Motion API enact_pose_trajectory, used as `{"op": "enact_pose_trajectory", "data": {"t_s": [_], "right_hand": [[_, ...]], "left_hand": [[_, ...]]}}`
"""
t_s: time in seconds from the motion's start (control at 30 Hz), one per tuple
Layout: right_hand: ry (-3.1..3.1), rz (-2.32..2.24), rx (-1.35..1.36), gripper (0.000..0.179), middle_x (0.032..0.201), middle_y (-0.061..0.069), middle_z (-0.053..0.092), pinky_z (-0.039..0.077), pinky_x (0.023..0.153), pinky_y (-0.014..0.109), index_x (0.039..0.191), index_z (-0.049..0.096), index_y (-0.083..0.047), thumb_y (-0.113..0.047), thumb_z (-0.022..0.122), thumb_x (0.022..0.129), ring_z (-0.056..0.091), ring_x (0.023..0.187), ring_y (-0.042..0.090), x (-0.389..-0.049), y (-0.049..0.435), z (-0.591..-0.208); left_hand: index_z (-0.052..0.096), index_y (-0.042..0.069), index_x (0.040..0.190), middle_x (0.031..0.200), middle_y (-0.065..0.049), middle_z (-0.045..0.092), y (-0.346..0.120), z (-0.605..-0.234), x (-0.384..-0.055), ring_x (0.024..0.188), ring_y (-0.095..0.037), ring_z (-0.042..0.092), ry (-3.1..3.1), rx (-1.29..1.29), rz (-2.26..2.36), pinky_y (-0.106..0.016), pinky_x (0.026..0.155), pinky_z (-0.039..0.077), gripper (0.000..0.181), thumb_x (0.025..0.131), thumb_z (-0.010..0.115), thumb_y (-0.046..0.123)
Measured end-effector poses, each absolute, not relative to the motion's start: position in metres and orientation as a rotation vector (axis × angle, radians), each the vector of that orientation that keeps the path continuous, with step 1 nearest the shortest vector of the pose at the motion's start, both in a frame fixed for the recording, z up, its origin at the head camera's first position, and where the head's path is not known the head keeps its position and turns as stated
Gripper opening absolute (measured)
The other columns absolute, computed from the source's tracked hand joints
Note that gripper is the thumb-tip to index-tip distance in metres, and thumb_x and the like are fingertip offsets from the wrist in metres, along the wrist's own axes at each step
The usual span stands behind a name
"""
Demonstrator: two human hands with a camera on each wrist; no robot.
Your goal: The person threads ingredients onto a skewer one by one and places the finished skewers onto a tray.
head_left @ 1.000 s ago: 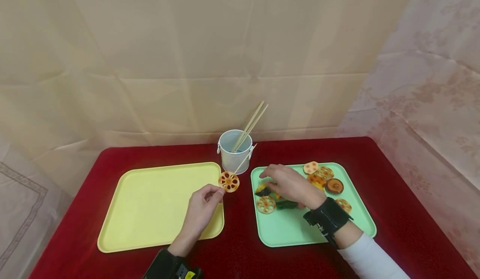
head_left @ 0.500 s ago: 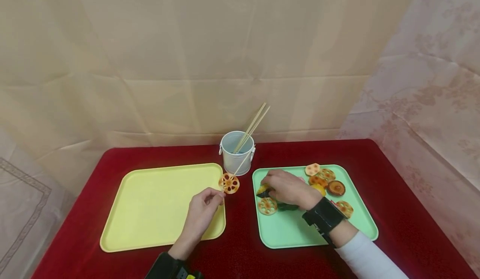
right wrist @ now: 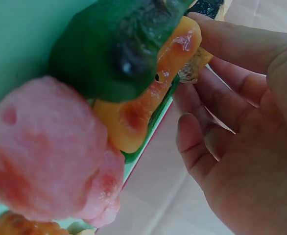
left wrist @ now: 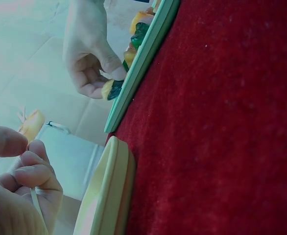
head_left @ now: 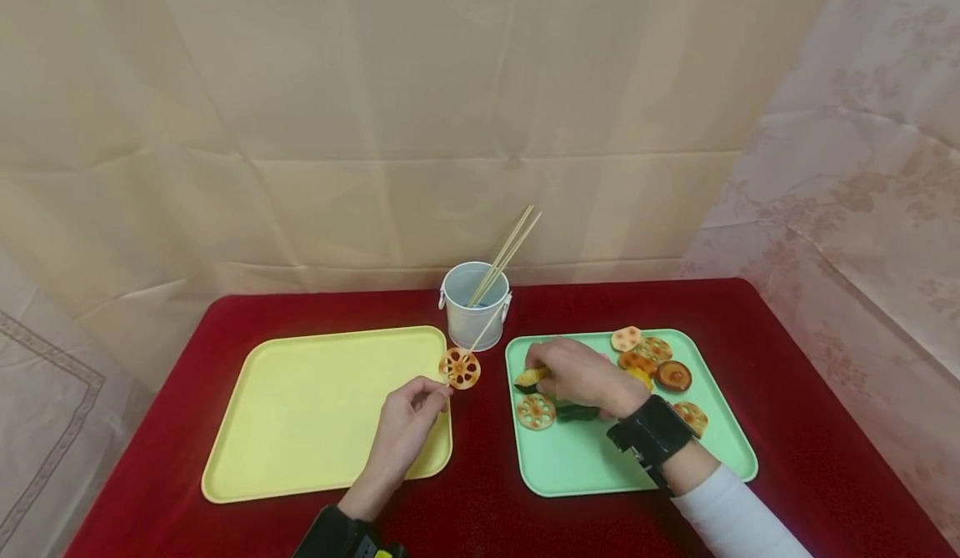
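Observation:
My left hand [head_left: 408, 424] pinches a thin wooden skewer [left wrist: 36, 208] beside the right edge of the yellow tray [head_left: 251, 424]. A browned lotus root slice [head_left: 460, 369] is threaded on the skewer, above the fingertips. Over the left part of the green tray [head_left: 577, 475], my right hand [head_left: 581, 374] holds a pumpkin slice [left wrist: 113, 89], yellow with dark green rind, between thumb and fingers. Another lotus root slice [head_left: 536, 412] lies just in front of it. Close by, a green pepper piece [right wrist: 104, 54] and pink round slices [right wrist: 45, 147] show in the right wrist view.
A small white metal bucket [head_left: 471, 324] with several bare skewers [head_left: 504, 258] stands between the trays at the back. Further right on the green tray lie a mushroom cap [head_left: 673, 376] and more lotus root slices [head_left: 690, 418]. Red cloth [head_left: 480, 508] covers the table.
My right hand has come down on the pumpkin slice and gripped it; the slice now shows more of its yellow side. The left hand keeps the skewer nearly still.

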State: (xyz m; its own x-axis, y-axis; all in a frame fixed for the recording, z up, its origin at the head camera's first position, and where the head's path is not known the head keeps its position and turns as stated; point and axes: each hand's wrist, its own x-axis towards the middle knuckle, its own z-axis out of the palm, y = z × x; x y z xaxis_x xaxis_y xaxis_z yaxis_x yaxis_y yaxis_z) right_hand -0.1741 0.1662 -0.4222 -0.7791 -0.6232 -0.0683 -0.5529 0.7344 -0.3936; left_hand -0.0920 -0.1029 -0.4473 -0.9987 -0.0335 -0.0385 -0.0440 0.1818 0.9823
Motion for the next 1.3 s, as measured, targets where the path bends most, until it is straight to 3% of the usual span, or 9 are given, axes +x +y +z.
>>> {"op": "enact_pose_trajectory", "data": {"t_s": [0.3,0.57,0.8,0.9,1.07,1.3], "right_hand": [[2.812,-0.852,-0.685,0.024,0.102,-0.002,0.070,0.053,0.084,0.037,0.114,0.069,-0.014,-0.018,0.079,0.093,0.063,0.093,0.015,-0.167,0.167,-0.419],[2.778,-1.354,-0.298,0.037,0.113,0.005,0.072,0.052,0.076,0.035,0.128,0.069,-0.009,-0.030,0.075,0.097,0.062,0.093,0.022,-0.159,0.163,-0.419],[2.540,-1.801,-0.045,0.043,0.104,0.014,0.074,0.054,0.083,0.038,0.131,0.069,-0.006,-0.036,0.071,0.099,0.065,0.099,0.035,-0.160,0.161,-0.425],[2.424,-1.910,0.055,0.047,0.110,0.020,0.072,0.053,0.090,0.042,0.132,0.068,-0.007,-0.040,0.070,0.099,0.063,0.105,0.038,-0.161,0.163,-0.426],[2.242,-2.039,0.217,0.051,0.120,0.018,0.065,0.051,0.095,0.033,0.136,0.066,-0.007,-0.043,0.068,0.100,0.058,0.110,0.032,-0.161,0.167,-0.426],[2.109,-2.163,0.289,0.049,0.127,0.013,0.060,0.051,0.089,0.026,0.140,0.061,-0.005,-0.037,0.066,0.103,0.058,0.110,0.027,-0.162,0.171,-0.425]], "left_hand": [[0.073,-0.004,0.100,0.093,-0.013,0.071,-0.102,-0.449,-0.090,0.075,-0.014,0.054,2.379,-0.070,1.989,-0.023,0.064,0.041,0.014,0.097,0.064,0.007],[0.072,-0.006,0.099,0.084,-0.011,0.067,-0.103,-0.451,-0.089,0.066,-0.011,0.050,2.342,-0.082,2.036,-0.022,0.060,0.039,0.013,0.095,0.065,0.004],[0.072,-0.006,0.098,0.086,-0.012,0.069,-0.104,-0.451,-0.088,0.070,-0.012,0.053,2.338,-0.084,2.023,-0.022,0.063,0.041,0.014,0.095,0.066,0.006],[0.073,-0.005,0.096,0.088,-0.012,0.070,-0.104,-0.451,-0.089,0.072,-0.012,0.054,2.357,-0.074,1.994,-0.022,0.065,0.043,0.014,0.095,0.068,0.008],[0.074,-0.001,0.092,0.079,-0.007,0.066,-0.105,-0.450,-0.090,0.068,-0.014,0.053,2.373,-0.056,1.937,-0.023,0.063,0.043,0.012,0.094,0.070,0.010],[0.075,0.001,0.092,0.075,-0.003,0.065,-0.104,-0.450,-0.090,0.070,-0.016,0.058,2.378,0.035,1.879,-0.023,0.064,0.044,0.009,0.093,0.067,0.006]]}}
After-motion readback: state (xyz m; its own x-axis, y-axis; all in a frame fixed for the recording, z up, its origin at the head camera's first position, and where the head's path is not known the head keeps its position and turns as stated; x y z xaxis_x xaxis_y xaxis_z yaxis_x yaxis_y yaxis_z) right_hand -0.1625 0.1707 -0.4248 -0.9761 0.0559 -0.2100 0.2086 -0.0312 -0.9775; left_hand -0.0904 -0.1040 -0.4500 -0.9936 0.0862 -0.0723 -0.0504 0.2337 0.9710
